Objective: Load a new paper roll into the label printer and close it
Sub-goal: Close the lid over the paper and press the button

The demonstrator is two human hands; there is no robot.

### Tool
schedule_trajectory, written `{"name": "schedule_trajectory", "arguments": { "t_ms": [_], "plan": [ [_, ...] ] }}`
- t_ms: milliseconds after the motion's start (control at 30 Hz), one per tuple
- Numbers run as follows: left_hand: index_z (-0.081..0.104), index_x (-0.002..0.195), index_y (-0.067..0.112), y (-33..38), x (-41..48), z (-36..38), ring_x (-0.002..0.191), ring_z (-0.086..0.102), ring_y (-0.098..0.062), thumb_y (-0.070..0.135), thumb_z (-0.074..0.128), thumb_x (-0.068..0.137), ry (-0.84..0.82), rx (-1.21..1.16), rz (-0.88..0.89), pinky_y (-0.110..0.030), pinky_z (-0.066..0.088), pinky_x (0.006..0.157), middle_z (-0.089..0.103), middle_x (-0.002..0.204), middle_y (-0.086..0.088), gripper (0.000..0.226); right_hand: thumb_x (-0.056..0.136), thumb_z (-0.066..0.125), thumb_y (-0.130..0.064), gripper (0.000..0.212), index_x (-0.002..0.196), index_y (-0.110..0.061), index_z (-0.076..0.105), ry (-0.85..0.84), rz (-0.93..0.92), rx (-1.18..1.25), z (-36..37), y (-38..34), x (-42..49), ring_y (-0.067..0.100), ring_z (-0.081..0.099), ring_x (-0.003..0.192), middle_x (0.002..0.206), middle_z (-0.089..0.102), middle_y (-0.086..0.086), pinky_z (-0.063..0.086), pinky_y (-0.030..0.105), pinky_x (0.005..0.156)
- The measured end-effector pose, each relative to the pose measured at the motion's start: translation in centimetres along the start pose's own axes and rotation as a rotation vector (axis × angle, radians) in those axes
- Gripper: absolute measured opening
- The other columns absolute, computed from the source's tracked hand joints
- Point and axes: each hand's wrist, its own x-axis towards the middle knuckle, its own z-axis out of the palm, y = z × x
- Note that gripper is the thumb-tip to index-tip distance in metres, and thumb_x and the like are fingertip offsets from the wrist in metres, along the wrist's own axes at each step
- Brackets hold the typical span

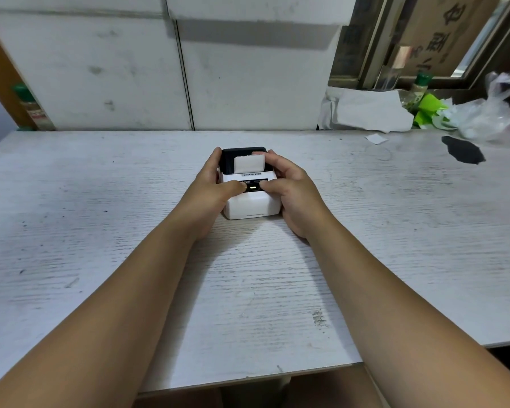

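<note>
left hand (pixel 211 181) grip — holds label printer (pixel 251 198) | right hand (pixel 289 187) grip — same | paper (pixel 248 164) showing | label text unreadable

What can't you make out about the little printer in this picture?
Head view only:
- Paper roll inside the small white label printer: hidden by its body; only a white paper strip shows.
- Printer's sides: covered by left hand and right hand.
- Printed label text: too small.

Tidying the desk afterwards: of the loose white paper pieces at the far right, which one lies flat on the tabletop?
The small white paper square, alone and flat on the table. The big crumpled white sheet is heaped against the wall behind it.
</note>
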Motion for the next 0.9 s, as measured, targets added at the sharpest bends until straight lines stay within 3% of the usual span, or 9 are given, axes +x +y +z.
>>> {"name": "schedule_trajectory", "arguments": {
  "t_ms": [33,100,167,367,533,767,900],
  "plan": [
    [0.051,0.123,0.018,0.0,0.1,0.0,0.107,0.063,-0.028,0.007,0.057,0.074,-0.002,-0.005,-0.002,-0.047,0.048,0.092,0.062,0.123,-0.015,0.051,0.083,0.042,0.018,0.050,0.102,-0.023,0.063,0.000,-0.001,0.007,0.0,0.0,0.0,-0.011,0.060,0.091,0.121,0.054,-0.011,0.049,0.015,0.080],
    [0.052,0.118,0.019,0.0,0.2,0.1,0.101,0.062,-0.025,0.006,0.055,0.074,-0.003,-0.007,-0.001,-0.045,0.046,0.084,0.064,0.118,-0.013,0.046,0.082,0.043,0.018,0.050,0.106,-0.021,0.063,0.010,0.000,0.030,0.0,0.2,0.2,0.001,0.054,0.117,0.142,0.047,-0.005,0.047,0.020,0.088],
    [0.051,0.119,0.018,-0.1,0.2,0.2,0.099,0.062,-0.024,0.005,0.053,0.075,-0.006,-0.010,0.002,-0.041,0.047,0.084,0.064,0.116,-0.013,0.046,0.081,0.044,0.017,0.050,0.108,-0.020,0.063,0.026,0.001,0.035,0.0,0.3,0.4,0.011,0.043,0.134,0.152,0.038,0.001,0.044,0.024,0.095],
    [0.050,0.119,0.014,-0.2,0.2,0.1,0.100,0.062,-0.025,0.005,0.054,0.075,-0.012,0.014,0.019,-0.044,0.048,0.088,0.063,0.118,-0.017,0.045,0.081,0.045,0.015,0.049,0.107,-0.023,0.064,0.022,0.012,0.052,0.0,0.5,0.4,0.013,0.037,0.140,0.154,0.035,0.002,0.040,0.032,0.107],
    [0.050,0.120,0.016,-0.3,0.2,0.0,0.113,0.059,-0.037,0.005,0.055,0.076,-0.010,0.038,0.014,-0.053,0.047,0.095,0.062,0.122,-0.017,0.046,0.078,0.049,0.010,0.046,0.105,-0.023,0.066,-0.002,0.010,0.045,-0.1,0.8,0.6,0.020,0.045,0.135,0.149,0.043,0.004,0.043,0.035,0.106],
    [0.050,0.121,0.014,-0.2,0.4,-0.1,0.112,0.060,-0.038,0.004,0.055,0.075,-0.021,0.034,0.003,-0.057,0.045,0.094,0.062,0.123,-0.016,0.048,0.065,0.052,-0.002,0.050,0.108,-0.023,0.067,0.017,0.022,0.016,-0.1,1.2,0.8,0.020,0.042,0.138,0.151,0.041,0.004,0.040,0.043,0.110],
    [0.050,0.122,0.014,-0.1,0.4,0.0,0.101,0.062,-0.026,0.005,0.054,0.073,-0.013,0.007,-0.005,-0.042,0.047,0.086,0.061,0.123,-0.018,0.050,0.068,0.052,0.002,0.045,0.101,-0.025,0.067,0.019,0.014,0.036,0.1,0.9,0.6,0.019,0.045,0.135,0.150,0.043,0.002,0.042,0.039,0.108]
  ]
}}
